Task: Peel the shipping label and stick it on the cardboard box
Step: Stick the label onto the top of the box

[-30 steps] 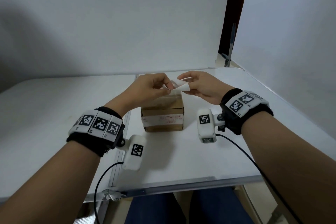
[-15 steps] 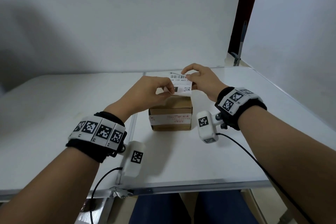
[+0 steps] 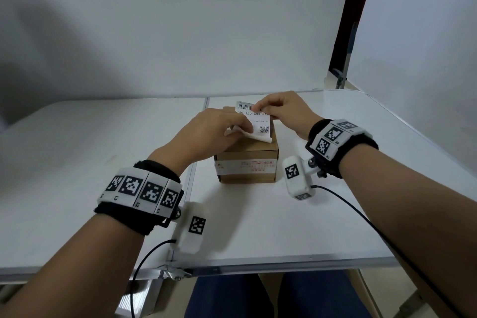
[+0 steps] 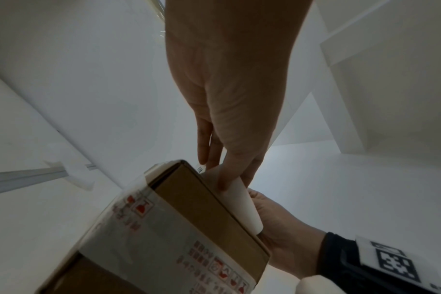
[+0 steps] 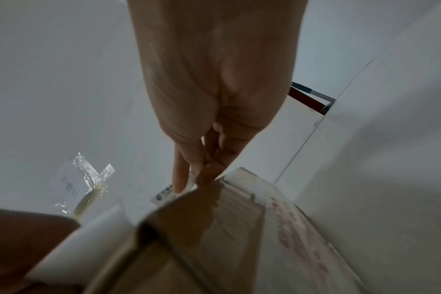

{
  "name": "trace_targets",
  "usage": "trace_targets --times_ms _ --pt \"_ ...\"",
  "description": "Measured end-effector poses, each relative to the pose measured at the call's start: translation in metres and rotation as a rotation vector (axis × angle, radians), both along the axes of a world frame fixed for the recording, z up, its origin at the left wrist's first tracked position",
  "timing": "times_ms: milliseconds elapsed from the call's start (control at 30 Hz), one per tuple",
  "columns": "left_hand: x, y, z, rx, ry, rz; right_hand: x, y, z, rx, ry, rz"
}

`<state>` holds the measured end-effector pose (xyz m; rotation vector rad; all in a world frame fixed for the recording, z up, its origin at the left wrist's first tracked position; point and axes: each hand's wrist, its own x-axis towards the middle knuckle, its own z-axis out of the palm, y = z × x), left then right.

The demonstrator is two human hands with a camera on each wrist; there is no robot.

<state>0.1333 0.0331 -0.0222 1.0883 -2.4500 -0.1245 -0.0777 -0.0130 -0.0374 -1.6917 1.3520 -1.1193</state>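
Note:
A small brown cardboard box point(image 3: 247, 160) with a taped strip on its front stands on the white table point(image 3: 258, 227). Just above its top, both hands hold a white shipping label point(image 3: 258, 124), printed face up, with its near edge curled on the box. My left hand point(image 3: 245, 128) pinches the label's near left edge. My right hand point(image 3: 258, 108) pinches its far end by the barcode. The left wrist view shows my left hand point(image 4: 227, 179) on the curled white paper point(image 4: 242, 206) at the box point(image 4: 189, 228) rim. The right wrist view shows my right hand point(image 5: 191, 181) pinching the label point(image 5: 164, 196) over the box point(image 5: 227, 228).
The table is two white panels joined by a seam point(image 3: 198, 137) left of the box. A small paper note point(image 5: 73, 183) is taped to the table beyond the box. A wall stands behind and a dark door frame point(image 3: 346, 20) at the back right. Cables point(image 3: 361, 217) trail from the wrist cameras.
The label went from edge-on between my hands to printed face up. Both hands have lowered it onto the box top.

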Motion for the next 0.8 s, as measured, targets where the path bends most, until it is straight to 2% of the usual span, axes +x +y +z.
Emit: trace_targets --times_ms 300,567,800 --pt "-0.002 0.002 -0.005 0.019 -0.014 -0.016 -0.002 -0.004 -0.009 -0.039 0.051 -0.070" --pt "0.003 0.001 -0.010 0.005 0.070 -0.031 0.002 -0.001 -0.008 -0.056 0.072 -0.036" --pt "0.003 0.000 -0.012 0.007 0.070 -0.038 0.005 0.002 -0.007 -0.027 0.104 -0.034"
